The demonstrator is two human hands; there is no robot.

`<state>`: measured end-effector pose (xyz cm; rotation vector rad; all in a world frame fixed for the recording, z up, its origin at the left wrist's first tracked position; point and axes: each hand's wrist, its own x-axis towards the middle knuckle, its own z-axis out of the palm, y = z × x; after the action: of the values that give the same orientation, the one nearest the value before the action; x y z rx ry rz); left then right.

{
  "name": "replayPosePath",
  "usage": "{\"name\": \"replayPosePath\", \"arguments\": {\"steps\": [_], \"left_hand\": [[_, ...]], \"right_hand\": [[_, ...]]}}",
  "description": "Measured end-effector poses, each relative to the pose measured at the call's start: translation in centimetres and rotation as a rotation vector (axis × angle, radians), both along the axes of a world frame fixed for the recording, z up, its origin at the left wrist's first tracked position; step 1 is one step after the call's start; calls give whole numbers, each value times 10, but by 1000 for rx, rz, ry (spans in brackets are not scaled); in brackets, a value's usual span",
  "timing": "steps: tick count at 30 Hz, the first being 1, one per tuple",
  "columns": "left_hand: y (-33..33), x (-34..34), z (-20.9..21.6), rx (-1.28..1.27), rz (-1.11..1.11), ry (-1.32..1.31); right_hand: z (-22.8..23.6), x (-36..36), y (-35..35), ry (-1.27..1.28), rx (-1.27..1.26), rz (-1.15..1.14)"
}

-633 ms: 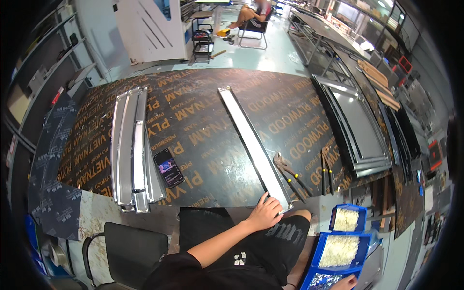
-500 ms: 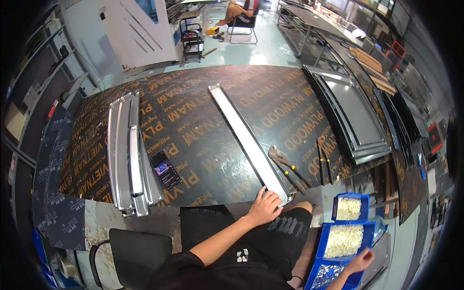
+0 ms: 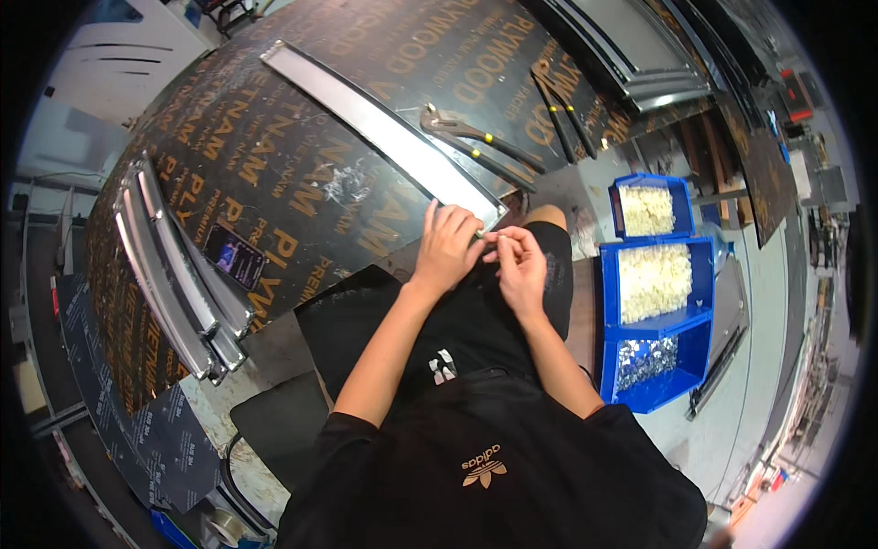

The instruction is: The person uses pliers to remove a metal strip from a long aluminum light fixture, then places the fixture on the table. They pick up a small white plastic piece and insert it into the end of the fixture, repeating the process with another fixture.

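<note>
A long, narrow metal frame (image 3: 384,133) with a pale panel and dark edges lies slantwise on the table, its near end at the table's front edge. My left hand (image 3: 448,245) grips that near end, one finger stretched along its side. Close beside it, my right hand (image 3: 519,270) is closed in a pinch, thumb and forefinger at the frame's corner. A small pale piece (image 3: 480,234) shows between the fingertips of both hands; its exact shape is too small to tell.
Pliers (image 3: 480,145) lie right of the frame, with another black-handled tool (image 3: 565,114) beyond. Blue bins (image 3: 704,279) at my right hold white pieces and shiny metal bits. Metal strips (image 3: 169,274) and a phone (image 3: 236,256) lie left. Larger frames (image 3: 631,50) are stacked far right.
My right hand has come from the blue bins to the frame's near end, beside my left hand. The view has turned and tipped downward. My left hand stays at the frame's end.
</note>
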<state>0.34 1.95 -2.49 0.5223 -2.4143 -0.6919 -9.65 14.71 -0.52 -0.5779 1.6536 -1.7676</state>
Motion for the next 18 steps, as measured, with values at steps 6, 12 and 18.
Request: {"name": "replayPosePath", "arguments": {"steps": [6,12,18], "left_hand": [[-12,4,19,60,-111,-34],[-23,8,27,39,-187,-85],[-36,7,27,135,-253,-112]], "right_hand": [[-3,1,9,236,20,-87],[-6,-6,5,471,119,-75],[-6,-5,3,574,111,-55]]}}
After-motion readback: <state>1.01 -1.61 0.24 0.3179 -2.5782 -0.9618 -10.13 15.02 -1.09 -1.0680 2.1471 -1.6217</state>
